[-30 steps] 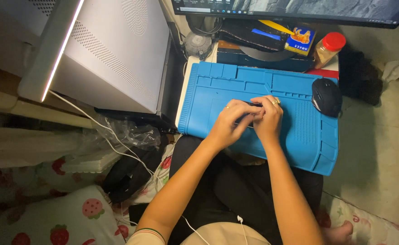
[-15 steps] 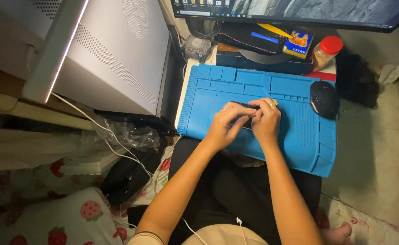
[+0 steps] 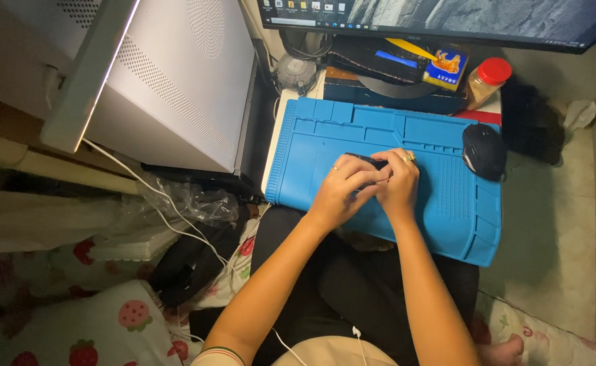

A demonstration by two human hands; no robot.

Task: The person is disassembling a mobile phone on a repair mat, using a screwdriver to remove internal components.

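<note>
Both hands' grip, left hand (image 3: pixel 342 186) and right hand (image 3: pixel 398 183), closes on a small black device (image 3: pixel 365 162).

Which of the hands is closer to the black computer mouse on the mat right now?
The right hand. It sits on the blue mat, a short gap from the mouse off to its right. The left hand lies farther away, beyond the right one.

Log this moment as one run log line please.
left hand: holding small black device | right hand: on same device | surface: blue work mat | nearby: black mouse
</note>
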